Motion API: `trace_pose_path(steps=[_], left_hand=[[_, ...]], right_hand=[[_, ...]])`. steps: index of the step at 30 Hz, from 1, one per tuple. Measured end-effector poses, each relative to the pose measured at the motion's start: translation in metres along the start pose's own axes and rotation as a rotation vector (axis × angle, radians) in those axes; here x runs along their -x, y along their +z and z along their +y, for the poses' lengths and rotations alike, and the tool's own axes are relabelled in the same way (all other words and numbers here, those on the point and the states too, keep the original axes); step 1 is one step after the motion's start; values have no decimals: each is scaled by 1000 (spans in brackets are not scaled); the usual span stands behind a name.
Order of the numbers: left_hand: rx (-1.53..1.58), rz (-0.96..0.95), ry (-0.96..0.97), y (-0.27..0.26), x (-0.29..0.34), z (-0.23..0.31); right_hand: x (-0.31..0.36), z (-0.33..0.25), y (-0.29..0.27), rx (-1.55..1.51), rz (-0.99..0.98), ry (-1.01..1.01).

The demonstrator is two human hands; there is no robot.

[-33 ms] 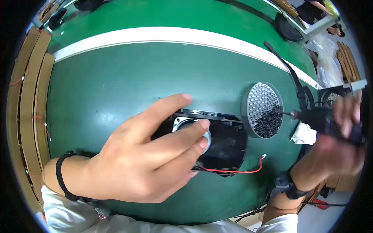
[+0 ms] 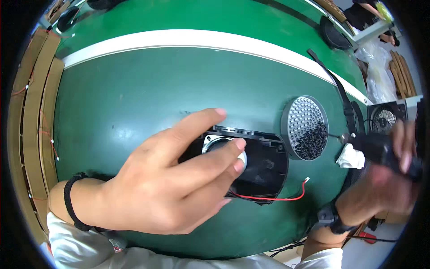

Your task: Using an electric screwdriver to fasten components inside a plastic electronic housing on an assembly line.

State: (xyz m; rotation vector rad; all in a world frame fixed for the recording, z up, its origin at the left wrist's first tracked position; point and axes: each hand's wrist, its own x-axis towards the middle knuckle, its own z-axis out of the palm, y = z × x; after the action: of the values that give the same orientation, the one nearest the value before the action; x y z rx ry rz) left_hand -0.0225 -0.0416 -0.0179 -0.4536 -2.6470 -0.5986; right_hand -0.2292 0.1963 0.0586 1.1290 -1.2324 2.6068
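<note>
My left hand (image 2: 165,175) lies over a black plastic housing (image 2: 264,170), fingers spread. Two of its fingertips rest on a round speaker (image 2: 208,144) with a silver metal frame, set in the housing and partly covered by the hand. A red wire (image 2: 286,198) with a small white plug runs out from the housing's near edge. At the right, my right hand (image 2: 394,175), smeared by motion, is wrapped round a black power screwdriver (image 2: 369,145). The screwdriver's bit points left, its tip by the right rim of a round grey dish (image 2: 286,130) with black screws (image 2: 312,141) heaped inside.
Crumpled white tissue (image 2: 350,157) lies below the screwdriver. A black strap (image 2: 342,96) crosses the table's right side. Cardboard strips (image 2: 38,134) with red wires line the left edge. A white strip (image 2: 201,39) spans the green table. A small fan (image 2: 384,119) stands at right; another person (image 2: 360,18) is beyond.
The whole view has shifted very slightly. The screwdriver and my right hand have moved a little; my left hand stays on the speaker.
</note>
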Motion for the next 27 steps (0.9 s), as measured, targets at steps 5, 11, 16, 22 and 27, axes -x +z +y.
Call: trace_pose_path(steps=[5,11,16,22,27], left_hand=[[49,34,-76,10,6,3],[197,25,-102,1,-1,2],[221,62,-225,-2,-6,5],[347,-318,-359,-36,-37,-4],[578,-172,-471,-24,-11,-9]], right_hand=[[-23,-31,-42,83,-450,208],[12,19,31,12,-384,273],[27,16,34,-47,-325,315],[53,-8,19,-117,-250,375],[72,-25,14,-155,-193,423]])
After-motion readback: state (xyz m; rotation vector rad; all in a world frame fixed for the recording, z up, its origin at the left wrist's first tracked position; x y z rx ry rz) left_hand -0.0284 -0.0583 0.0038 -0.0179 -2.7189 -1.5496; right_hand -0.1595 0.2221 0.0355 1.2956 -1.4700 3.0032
